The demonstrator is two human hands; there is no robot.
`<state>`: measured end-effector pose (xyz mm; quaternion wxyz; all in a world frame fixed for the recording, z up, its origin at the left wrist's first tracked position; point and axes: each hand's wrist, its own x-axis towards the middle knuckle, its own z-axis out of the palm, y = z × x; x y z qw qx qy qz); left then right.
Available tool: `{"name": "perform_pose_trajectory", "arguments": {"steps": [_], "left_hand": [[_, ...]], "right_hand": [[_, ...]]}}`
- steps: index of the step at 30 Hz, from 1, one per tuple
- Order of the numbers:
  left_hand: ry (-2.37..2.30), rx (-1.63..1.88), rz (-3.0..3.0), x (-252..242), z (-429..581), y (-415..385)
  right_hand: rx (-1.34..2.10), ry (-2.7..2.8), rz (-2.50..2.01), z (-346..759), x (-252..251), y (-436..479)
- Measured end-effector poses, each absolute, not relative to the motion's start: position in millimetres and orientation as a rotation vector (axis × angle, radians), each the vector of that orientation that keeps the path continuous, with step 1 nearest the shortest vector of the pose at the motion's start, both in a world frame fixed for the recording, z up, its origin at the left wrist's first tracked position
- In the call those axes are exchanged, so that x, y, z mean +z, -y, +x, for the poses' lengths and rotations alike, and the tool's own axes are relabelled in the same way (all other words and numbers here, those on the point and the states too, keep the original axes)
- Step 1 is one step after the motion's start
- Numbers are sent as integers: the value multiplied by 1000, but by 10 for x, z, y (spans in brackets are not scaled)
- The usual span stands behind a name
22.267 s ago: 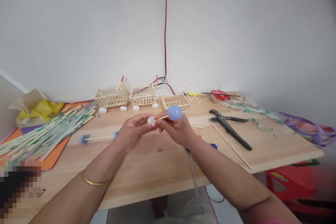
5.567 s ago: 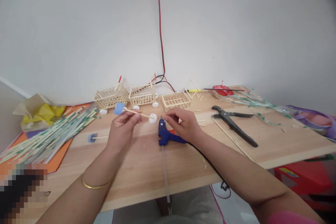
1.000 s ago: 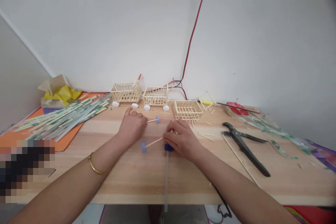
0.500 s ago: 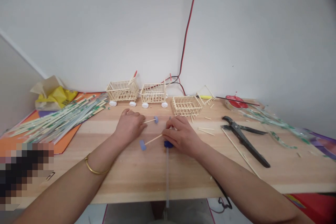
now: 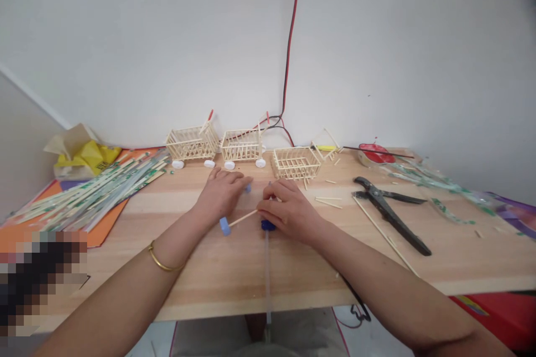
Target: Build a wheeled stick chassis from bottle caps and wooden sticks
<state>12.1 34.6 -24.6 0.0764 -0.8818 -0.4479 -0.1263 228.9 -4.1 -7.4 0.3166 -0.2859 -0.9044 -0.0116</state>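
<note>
Left hand (image 5: 221, 196), half open, has slid toward three o'clock, mostly hiding the farther blue-wheeled wooden axle (image 5: 248, 188), grip unclear; bent-fingered right hand (image 5: 290, 212) pinches the nearer axle (image 5: 237, 222) at nine o'clock.

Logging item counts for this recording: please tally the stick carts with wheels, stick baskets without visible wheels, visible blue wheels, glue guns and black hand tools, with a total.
Wheeled stick carts: 2
Stick basket without visible wheels: 1
Visible blue wheels: 2
Glue gun, partly hidden: 1
Black hand tool: 1
Total: 7
</note>
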Motion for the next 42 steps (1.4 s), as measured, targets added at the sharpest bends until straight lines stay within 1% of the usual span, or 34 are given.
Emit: {"name": "perform_pose_trajectory", "arguments": {"steps": [12,33,37,42], "left_hand": [[1376,-317,-2688,-206,139,-361],[1395,-339,-2635,-184,167,-348],[1392,-438,-2698,-110,39,-346],[1571,-835,-2556,42,-232,-328]], "right_hand": [[-33,2374,-757,2304,-64,33],[-35,2377,-759,2307,-113,9],[-25,2351,-775,2332,-89,9],[-25,2316,-781,2354,-61,10]]}}
